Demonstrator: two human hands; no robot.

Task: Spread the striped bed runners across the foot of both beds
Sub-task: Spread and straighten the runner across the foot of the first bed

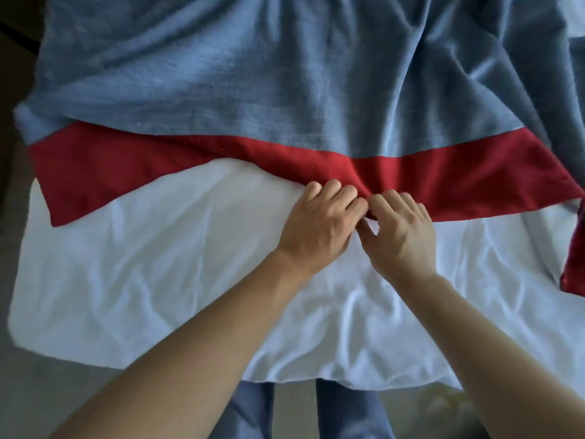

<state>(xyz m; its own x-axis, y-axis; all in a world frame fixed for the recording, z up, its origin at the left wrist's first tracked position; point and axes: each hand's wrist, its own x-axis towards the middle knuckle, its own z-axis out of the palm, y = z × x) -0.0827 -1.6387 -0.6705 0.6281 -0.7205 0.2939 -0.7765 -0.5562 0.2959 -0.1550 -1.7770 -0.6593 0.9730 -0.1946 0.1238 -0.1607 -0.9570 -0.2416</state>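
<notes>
A bed runner lies across the foot of the bed, with a wide grey-blue band (237, 90) and a red band (158, 160) along its near edge. It lies creased and uneven on the white sheet (142, 280). My left hand (319, 223) and my right hand (400, 231) sit side by side at the middle of the red band's near edge. The fingers of both are curled and pinch that edge. On the right the runner hangs bunched over the bed's side (574, 255).
The white sheet's near edge (285, 377) hangs over the foot of the bed just in front of my legs in blue trousers (348, 413). Grey floor (47, 384) shows at the lower left. A dark area borders the bed's left side.
</notes>
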